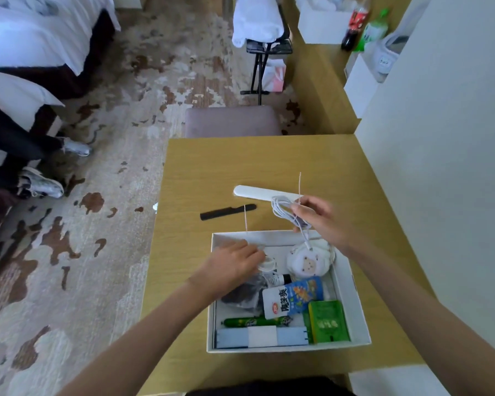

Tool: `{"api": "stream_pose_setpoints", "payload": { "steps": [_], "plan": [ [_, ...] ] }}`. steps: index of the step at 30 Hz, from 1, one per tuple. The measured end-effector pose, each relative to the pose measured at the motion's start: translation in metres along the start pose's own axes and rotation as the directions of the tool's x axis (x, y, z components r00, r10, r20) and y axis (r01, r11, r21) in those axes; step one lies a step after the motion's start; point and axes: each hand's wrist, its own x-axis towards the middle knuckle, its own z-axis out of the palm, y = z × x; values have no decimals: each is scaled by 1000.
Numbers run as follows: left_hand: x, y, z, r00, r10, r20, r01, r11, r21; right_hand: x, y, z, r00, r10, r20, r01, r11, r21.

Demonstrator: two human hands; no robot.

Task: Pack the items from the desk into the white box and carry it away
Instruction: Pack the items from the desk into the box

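Note:
The white box (pixel 357 312) sits open on the wooden desk (pixel 226 167), near its front edge. It holds several items: a plush sheep (pixel 306 265), a blue and white snack pouch (pixel 293 297), a green carton (pixel 327 321), a green sausage stick (pixel 246 322) and a dark bag (pixel 245 295). My left hand (pixel 232 267) reaches into the box's far left part, fingers on a small clear-wrapped item (pixel 267 264). My right hand (pixel 316 215) hovers over the box's far rim, gripping a coiled white cable (pixel 283 210). A black comb (pixel 227 212) and a long white bar (pixel 265 193) lie on the desk beyond the box.
A padded stool (pixel 232 121) stands at the desk's far edge. A white wall (pixel 440 138) borders the desk on the right. Patterned carpet (pixel 97 224) lies to the left, with beds and a person's legs and shoes (pixel 43 184). Bottles (pixel 357 21) stand on a far counter.

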Motion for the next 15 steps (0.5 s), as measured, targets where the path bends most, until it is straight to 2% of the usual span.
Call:
{"api": "stream_pose_setpoints", "payload": {
  "steps": [3, 7, 11, 15],
  "plan": [
    [9, 0, 12, 990, -68, 127, 54, 992, 111, -23, 4, -2, 998, 60, 31, -56, 993, -101],
    [16, -7, 26, 939, -238, 249, 166, 946, 277, -38, 22, 5, 995, 86, 56, -72, 973, -221],
    [12, -11, 31, 913, -289, 286, 187, 923, 335, -36, 42, 18, 993, 11, 118, 31, 940, -341],
    [5, -12, 27, 909, -284, 305, 158, 912, 379, -21, 61, 34, 988, -56, 146, 124, 851, -510]
  ]
}}
